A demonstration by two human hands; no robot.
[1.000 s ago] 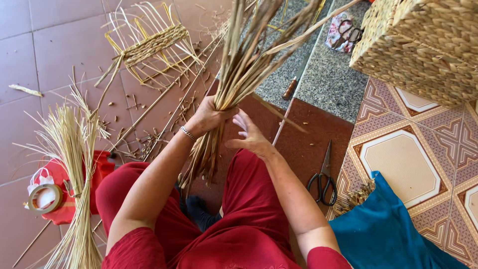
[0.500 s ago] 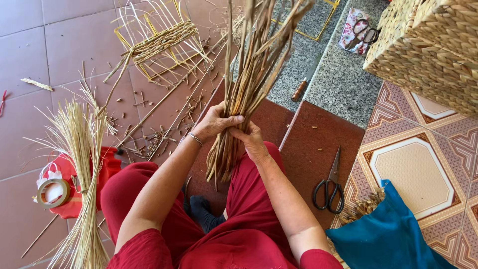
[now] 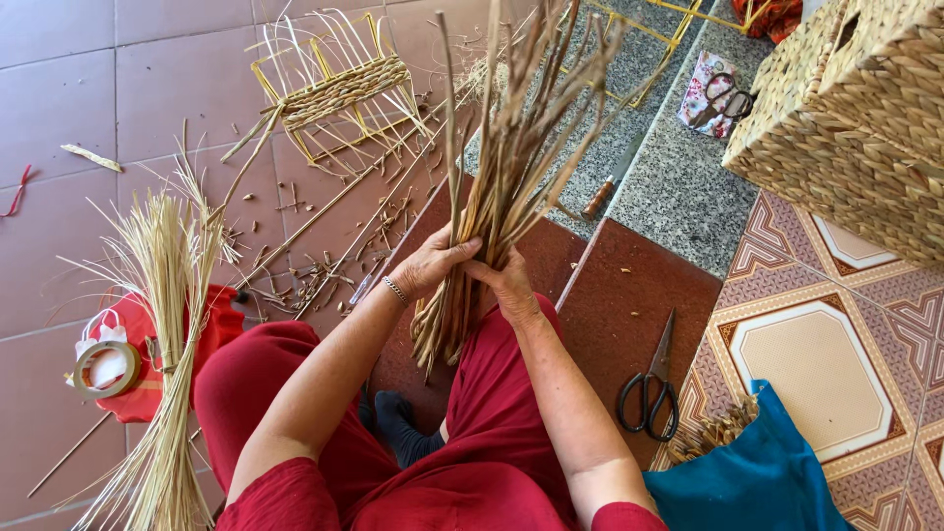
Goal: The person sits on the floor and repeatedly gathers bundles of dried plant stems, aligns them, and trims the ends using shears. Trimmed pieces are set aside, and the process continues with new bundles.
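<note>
Both hands had drawn together: left hand (image 3: 433, 265) and right hand (image 3: 509, 285) clasped the upright reed bundle (image 3: 501, 177), forearms angled inward over the lap.

Floor of reddish tiles (image 3: 69, 88), pale grout lines, littered with short straw scraps. A grey speckled granite strip (image 3: 678, 197) runs diagonally. Beside it a dark red-brown step (image 3: 639, 285). To the right, patterned tiles (image 3: 836, 364) with cream panels and brown borders. Even daylight, soft shadows. No walls or windows in view.
</note>
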